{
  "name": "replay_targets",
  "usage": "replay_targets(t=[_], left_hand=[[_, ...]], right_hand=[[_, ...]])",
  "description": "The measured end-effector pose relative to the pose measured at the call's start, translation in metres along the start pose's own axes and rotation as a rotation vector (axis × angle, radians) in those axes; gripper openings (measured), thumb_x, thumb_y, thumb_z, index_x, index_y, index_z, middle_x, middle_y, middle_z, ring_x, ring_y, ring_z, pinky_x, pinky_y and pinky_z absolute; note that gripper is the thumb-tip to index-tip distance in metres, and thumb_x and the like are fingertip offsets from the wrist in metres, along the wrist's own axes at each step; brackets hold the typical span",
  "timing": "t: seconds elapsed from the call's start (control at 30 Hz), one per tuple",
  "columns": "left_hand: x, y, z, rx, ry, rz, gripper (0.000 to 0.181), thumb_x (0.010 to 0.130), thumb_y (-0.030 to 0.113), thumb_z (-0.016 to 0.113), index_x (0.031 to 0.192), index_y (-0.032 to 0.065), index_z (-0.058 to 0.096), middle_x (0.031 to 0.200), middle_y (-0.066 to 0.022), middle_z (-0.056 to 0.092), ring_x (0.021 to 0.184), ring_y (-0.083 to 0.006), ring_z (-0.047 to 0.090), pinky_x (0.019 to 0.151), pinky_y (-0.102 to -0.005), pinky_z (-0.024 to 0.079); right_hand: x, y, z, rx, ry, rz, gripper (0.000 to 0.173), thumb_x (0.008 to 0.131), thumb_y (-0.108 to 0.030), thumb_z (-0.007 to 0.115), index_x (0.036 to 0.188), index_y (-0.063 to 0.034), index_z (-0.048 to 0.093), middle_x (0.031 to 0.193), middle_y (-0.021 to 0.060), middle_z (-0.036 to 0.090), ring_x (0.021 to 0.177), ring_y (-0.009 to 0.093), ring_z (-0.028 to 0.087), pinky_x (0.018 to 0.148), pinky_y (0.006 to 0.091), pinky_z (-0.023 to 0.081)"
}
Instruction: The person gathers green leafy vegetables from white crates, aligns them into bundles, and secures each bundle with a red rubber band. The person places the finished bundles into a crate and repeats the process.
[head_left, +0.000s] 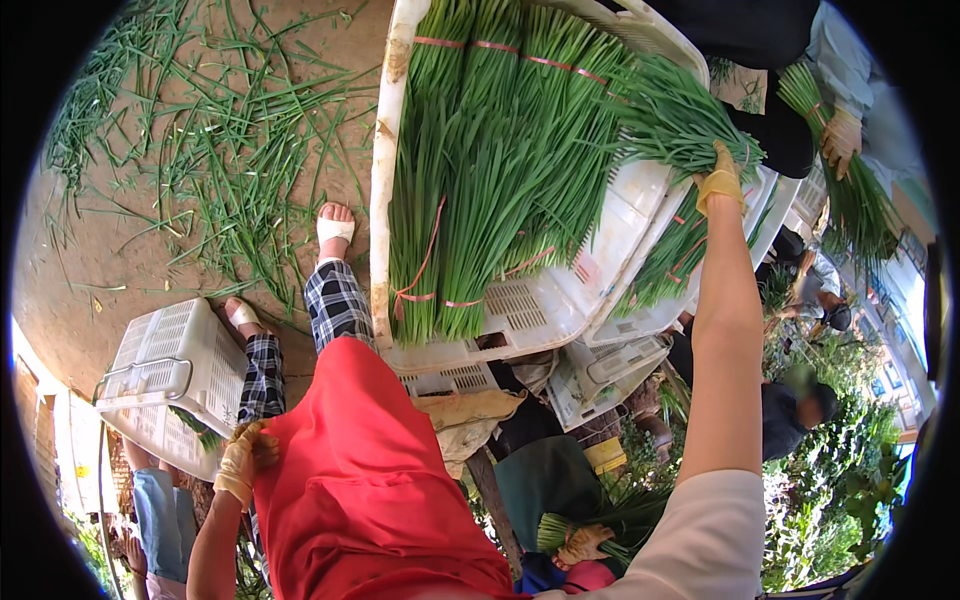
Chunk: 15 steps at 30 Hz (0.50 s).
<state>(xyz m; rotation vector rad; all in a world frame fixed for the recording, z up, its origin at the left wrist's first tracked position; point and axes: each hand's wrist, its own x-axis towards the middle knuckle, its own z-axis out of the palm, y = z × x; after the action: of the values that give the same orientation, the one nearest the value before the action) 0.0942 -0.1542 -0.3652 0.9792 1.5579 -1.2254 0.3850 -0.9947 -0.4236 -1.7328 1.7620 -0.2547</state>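
My right hand (720, 180), in a yellowish glove, grips a bundle of green chives (667, 112) at the right rim of a large white plastic crate (381, 187). Part of that hand is hidden by the leaves. Inside the crate lie several long bundles of chives (480, 195), tied with pink bands (551, 61). Down at the left, my gloved left hand (244, 459) holds the edge of the red apron (375, 465) that I wear.
Another crate of chives (660, 255) stands right of the first. An overturned-looking white crate (172, 360) is at the left. Loose leaves (225, 165) litter the ground. Co-workers' gloved hands hold chives at upper right (841, 139) and below (583, 544).
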Motion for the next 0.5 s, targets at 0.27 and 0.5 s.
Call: replay_targets(t=[0.27,0.5], left_hand=[[0.005,0.004,0.006,-0.165,-0.173,0.179,0.025,0.098,0.021,0.056,0.122,0.0137,0.056,0.065,0.0011,0.047,0.05,-0.0085,0.038,0.045,-0.025,0.035],[-0.051,0.03,-0.038,-0.261,0.331,0.41,0.048,0.092,0.023,0.064,0.138,0.0172,0.051,0.12,-0.0039,0.059,0.088,-0.0096,0.056,0.082,-0.0272,0.048]], right_hand=[[-0.113,0.033,-0.014,0.138,-0.349,-0.012,0.082,0.094,-0.058,0.049,0.152,-0.0088,0.019,0.151,0.0244,0.032,0.131,0.037,0.045,0.108,0.045,0.039],[-0.351,0.098,-0.028,-0.313,-0.971,-0.079,0.047,0.095,-0.036,0.061,0.133,-0.0091,0.054,0.104,0.0062,0.067,0.085,0.009,0.06,0.077,0.0241,0.049]])
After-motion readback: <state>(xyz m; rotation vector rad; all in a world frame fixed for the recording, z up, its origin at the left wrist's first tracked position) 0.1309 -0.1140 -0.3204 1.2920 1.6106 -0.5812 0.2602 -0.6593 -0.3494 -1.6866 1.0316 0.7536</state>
